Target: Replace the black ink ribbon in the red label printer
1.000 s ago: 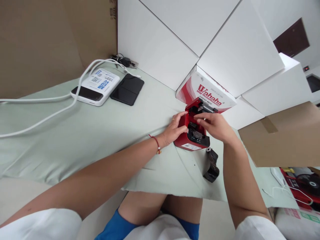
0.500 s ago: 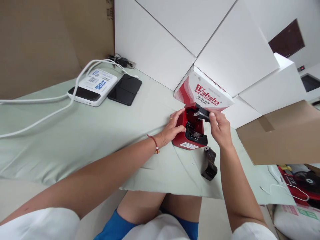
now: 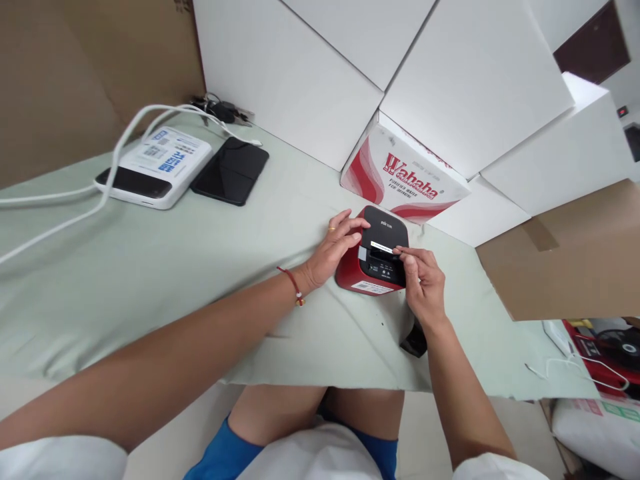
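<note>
A small red label printer (image 3: 345, 270) with a black lid (image 3: 385, 227) stands on the cloth, its lid down. A white strip (image 3: 381, 247) shows along the slot at the lid's front edge. My left hand (image 3: 333, 250) lies against the printer's left side, fingers spread, with fingertips touching the lid's left edge. At the right end of the slot, my right hand (image 3: 424, 280) pinches the lid's front edge; its fingertips partly hide the contact. A dark curved piece (image 3: 414, 341) lies on the cloth below my right hand, partly covered by it.
Behind the printer stands a Wahaha water carton (image 3: 400, 173) against white boxes (image 3: 300, 73). To the left lie a white power bank (image 3: 170, 160) with a cable (image 3: 117, 153), a black phone (image 3: 233, 170) and keys (image 3: 225, 110). A cardboard box (image 3: 575, 260) is at right.
The printer's lid has swung down from open to closed, brought by my right hand. My left hand has slid from the open rim to the side and lid edge. The view has shifted slightly.
</note>
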A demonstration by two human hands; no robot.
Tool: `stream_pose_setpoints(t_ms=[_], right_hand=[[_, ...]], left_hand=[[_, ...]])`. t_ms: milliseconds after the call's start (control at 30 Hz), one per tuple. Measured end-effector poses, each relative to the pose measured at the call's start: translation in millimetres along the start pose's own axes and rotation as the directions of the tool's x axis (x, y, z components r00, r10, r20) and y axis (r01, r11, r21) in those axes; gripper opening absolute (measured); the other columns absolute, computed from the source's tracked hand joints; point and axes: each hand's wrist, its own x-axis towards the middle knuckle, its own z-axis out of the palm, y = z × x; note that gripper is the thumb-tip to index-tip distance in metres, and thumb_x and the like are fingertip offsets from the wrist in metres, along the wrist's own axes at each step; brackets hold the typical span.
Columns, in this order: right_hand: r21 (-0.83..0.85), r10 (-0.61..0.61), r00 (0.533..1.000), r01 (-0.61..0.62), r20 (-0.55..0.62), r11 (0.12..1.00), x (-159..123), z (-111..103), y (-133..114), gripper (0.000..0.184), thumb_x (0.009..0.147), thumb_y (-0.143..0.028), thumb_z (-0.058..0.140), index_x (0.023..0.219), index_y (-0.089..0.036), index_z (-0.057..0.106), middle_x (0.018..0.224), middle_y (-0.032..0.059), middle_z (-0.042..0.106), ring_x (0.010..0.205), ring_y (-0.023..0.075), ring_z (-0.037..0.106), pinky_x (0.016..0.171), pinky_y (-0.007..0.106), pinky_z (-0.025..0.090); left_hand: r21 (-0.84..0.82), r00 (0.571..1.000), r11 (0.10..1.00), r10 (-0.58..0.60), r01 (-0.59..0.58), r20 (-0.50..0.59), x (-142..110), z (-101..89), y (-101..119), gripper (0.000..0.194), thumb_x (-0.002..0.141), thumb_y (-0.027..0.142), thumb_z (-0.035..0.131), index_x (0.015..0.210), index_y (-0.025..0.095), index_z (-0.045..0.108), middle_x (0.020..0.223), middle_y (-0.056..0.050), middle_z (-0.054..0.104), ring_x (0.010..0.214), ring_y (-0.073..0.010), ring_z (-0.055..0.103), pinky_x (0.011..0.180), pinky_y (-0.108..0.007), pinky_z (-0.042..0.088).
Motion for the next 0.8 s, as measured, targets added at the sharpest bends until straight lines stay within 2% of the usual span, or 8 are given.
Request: stream_pose_setpoints(t_ms=[133, 300, 367, 433, 500, 567, 667, 800], right_hand=[[0.028, -0.006, 1.0, 0.007, -0.027, 1.0, -3, 5, -2, 0.045, 0.115, -0.047, 0.044, 0.106, -0.026, 0.083, 0.119, 0.0127, 0.083, 0.116, 0.027, 0.075, 0.106, 0.051, 0.057], [0.081, 0.027, 0.998, -0.022, -0.058, 0.996, 0, 7, 0, 0.046, 0.116, -0.045, 0.046, 0.096, -0.026, 0.082, 0.112, 0.0112, 0.084, 0.112, 0.0252, 0.076, 0.103, 0.047, 0.057], [0.134, 0.049, 0.995, -0.037, -0.092, 0.99, 0, 8, 0, 0.044, 0.116, -0.045, 0.047, 0.1, -0.026, 0.084, 0.112, 0.01, 0.084, 0.112, 0.0245, 0.076, 0.103, 0.046, 0.058], [0.182, 0.048, 0.99, -0.023, -0.133, 0.983, -3, 7, -4, 0.039, 0.115, -0.044, 0.05, 0.115, -0.026, 0.084, 0.12, 0.0093, 0.083, 0.119, 0.0244, 0.075, 0.106, 0.046, 0.058], [0.198, -0.012, 0.988, 0.042, -0.152, 0.979, -7, 4, -9, 0.036, 0.115, -0.041, 0.052, 0.133, -0.027, 0.08, 0.133, 0.0093, 0.081, 0.129, 0.025, 0.073, 0.112, 0.047, 0.057], [0.198, -0.13, 0.984, 0.153, -0.125, 0.968, -13, 1, -14, 0.035, 0.114, -0.034, 0.053, 0.138, -0.028, 0.077, 0.135, 0.0089, 0.08, 0.13, 0.0248, 0.072, 0.115, 0.048, 0.056], [0.183, -0.301, 0.951, 0.308, -0.068, 0.933, -22, -1, -20, 0.033, 0.112, -0.023, 0.052, 0.128, -0.027, 0.08, 0.118, 0.0078, 0.084, 0.111, 0.0228, 0.077, 0.109, 0.049, 0.059], [0.133, -0.349, 0.935, 0.355, -0.064, 0.926, -30, -1, -21, 0.03, 0.109, -0.019, 0.055, 0.122, -0.024, 0.082, 0.116, 0.0099, 0.085, 0.106, 0.0237, 0.078, 0.097, 0.047, 0.063]], left_hand=[[-0.014, 1.0, 0.999, -0.029, 0.029, 0.009, 0, 0.0, -3, 0.04, 0.096, 0.038, 0.053, 0.134, 0.032, 0.066, 0.168, -0.004, 0.05, 0.177, -0.0295, 0.011, 0.145, -0.054, 0.018], [-0.045, 0.997, 0.996, -0.071, 0.071, 0.019, -2, -1.1, -3, 0.063, 0.081, 0.033, 0.064, 0.145, 0.03, 0.062, 0.179, -0.007, 0.032, 0.178, -0.0345, 0.01, 0.143, -0.059, 0.019], [-0.069, 0.998, 0.996, -0.06, 0.061, 0.014, -1, -1.6, -6, 0.075, 0.08, 0.033, 0.065, 0.155, 0.032, 0.056, 0.18, -0.006, 0.032, 0.177, -0.0346, 0.011, 0.144, -0.06, 0.015], [-0.091, 0.999, 0.995, -0.044, 0.045, 0.008, 1, -2.4, -10, 0.088, 0.079, 0.033, 0.067, 0.165, 0.035, 0.046, 0.184, -0.004, 0.029, 0.177, -0.0352, 0.012, 0.145, -0.061, 0.009], [-0.1, 0.999, 0.994, -0.032, 0.033, 0.016, 2, -3.6, -15, 0.096, 0.08, 0.032, 0.068, 0.171, 0.038, 0.037, 0.188, -0.001, 0.024, 0.178, -0.036, 0.008, 0.145, -0.062, 0.003], [-0.098, 0.999, 0.995, -0.02, 0.023, 0.031, 2, -5.0, -18, 0.101, 0.081, 0.032, 0.069, 0.174, 0.039, 0.031, 0.19, 0.002, 0.018, 0.179, -0.0357, 0.003, 0.145, -0.062, 0.0], [-0.071, 0.999, 0.997, 0.009, -0.005, 0.051, 2, -6.9, -20, 0.103, 0.084, 0.031, 0.068, 0.177, 0.039, 0.025, 0.192, 0.003, 0.014, 0.18, -0.0328, 0.0, 0.146, -0.059, 0.0], [-0.029, 0.996, 0.999, 0.031, -0.029, 0.082, 1, -7.8, -18, 0.101, 0.086, 0.028, 0.064, 0.177, 0.038, 0.022, 0.192, 0.003, 0.013, 0.18, -0.0287, 0.0, 0.147, -0.056, 0.004]])
